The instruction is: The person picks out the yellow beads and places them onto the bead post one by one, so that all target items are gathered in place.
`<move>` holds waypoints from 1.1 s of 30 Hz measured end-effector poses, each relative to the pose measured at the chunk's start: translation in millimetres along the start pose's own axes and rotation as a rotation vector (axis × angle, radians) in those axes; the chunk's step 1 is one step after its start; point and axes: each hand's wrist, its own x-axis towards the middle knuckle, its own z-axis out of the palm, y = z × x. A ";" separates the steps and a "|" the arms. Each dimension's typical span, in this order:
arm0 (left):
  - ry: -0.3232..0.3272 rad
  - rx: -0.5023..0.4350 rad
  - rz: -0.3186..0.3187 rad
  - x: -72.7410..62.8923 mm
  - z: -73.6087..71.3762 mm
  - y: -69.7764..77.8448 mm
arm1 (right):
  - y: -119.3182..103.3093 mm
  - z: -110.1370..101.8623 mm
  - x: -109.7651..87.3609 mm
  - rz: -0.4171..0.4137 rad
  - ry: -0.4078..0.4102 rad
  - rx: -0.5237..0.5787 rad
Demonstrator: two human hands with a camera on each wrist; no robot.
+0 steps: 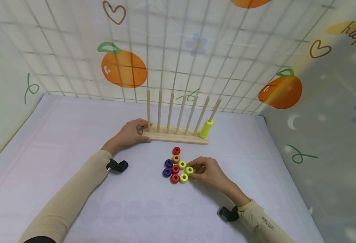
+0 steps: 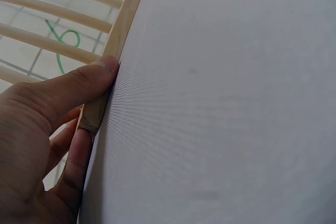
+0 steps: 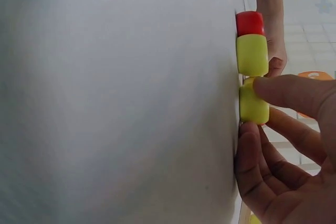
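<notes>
In the head view, the white table (image 1: 74, 135) is enclosed by orange-printed sheets (image 1: 74, 50). Near its far edge, the rack (image 1: 175, 136) is gripped at its left end by the left hand (image 1: 132, 132); nearer the middle, a yellow bead (image 1: 189, 173) is pinched by the right hand (image 1: 209, 172). In the left wrist view, the rack's end is clamped between thumb and fingers. In the right wrist view, the bead, seen edge-on, is apparently rested on the table.

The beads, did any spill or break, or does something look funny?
Nothing stands out: the loose beads lie bunched together on the table, none visibly broken. The wooden rack stands upright, its end held by the left hand.
</notes>
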 end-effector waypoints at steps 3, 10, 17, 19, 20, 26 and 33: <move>0.004 0.005 0.005 0.6 0.1 -1.2 | 1.0 -0.2 -0.6 0.001 0.007 -0.003; 0.007 0.008 0.012 1.0 0.1 -2.6 | 3.7 -1.9 -3.1 -0.008 0.030 -0.011; 0.001 0.008 0.003 0.5 -0.4 -1.4 | 5.9 -8.6 -6.5 -0.005 0.058 -0.010; 0.002 0.007 0.002 0.2 -0.5 -0.7 | 6.5 -10.9 -7.7 -0.004 0.075 -0.006; 0.003 0.008 0.004 0.2 -0.5 -0.4 | 6.9 -12.0 -8.2 -0.002 0.084 -0.005; 0.007 0.002 0.017 -0.1 -0.5 0.9 | 10.1 -19.5 -10.1 0.004 0.123 -0.002; 0.010 0.011 0.017 0.8 0.5 -0.6 | 13.3 -37.2 -12.1 0.041 0.190 -0.034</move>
